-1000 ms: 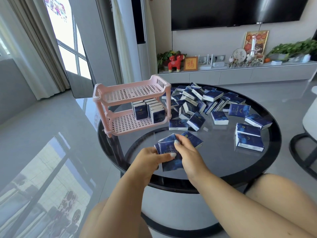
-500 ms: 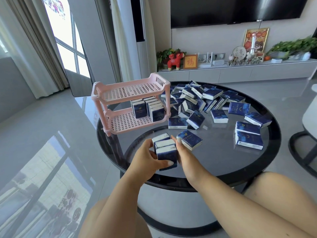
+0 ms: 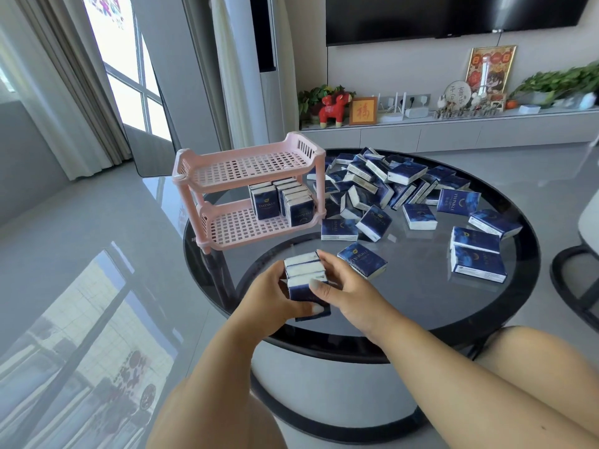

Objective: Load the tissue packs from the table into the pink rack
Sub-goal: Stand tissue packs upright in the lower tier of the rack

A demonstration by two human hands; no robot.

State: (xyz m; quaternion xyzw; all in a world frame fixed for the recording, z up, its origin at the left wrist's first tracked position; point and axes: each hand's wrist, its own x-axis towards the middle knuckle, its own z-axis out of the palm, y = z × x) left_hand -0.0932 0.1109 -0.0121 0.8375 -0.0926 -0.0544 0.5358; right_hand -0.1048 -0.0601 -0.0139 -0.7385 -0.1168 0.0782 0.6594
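Observation:
A small stack of dark blue tissue packs (image 3: 304, 273), standing on edge, is clamped between both my hands at the near side of the round glass table (image 3: 421, 306). My left hand (image 3: 275, 298) grips the stack from the left, thumb curled across its front. My right hand (image 3: 343, 286) grips it from the right. The pink two-tier rack (image 3: 246, 192) stands at the table's left; its lower shelf holds several upright packs (image 3: 282, 202), its top shelf is bare. One loose pack (image 3: 363, 259) lies just right of my hands.
A heap of loose tissue packs (image 3: 382, 183) covers the table's far middle, with more packs (image 3: 476, 254) scattered to the right. A chair (image 3: 583, 247) stands at the right edge. My knee (image 3: 534, 351) is under the table's near rim.
The packs lay fanned out flat under my hands; I have squared them into an upright stack and now hold it pressed together between both hands.

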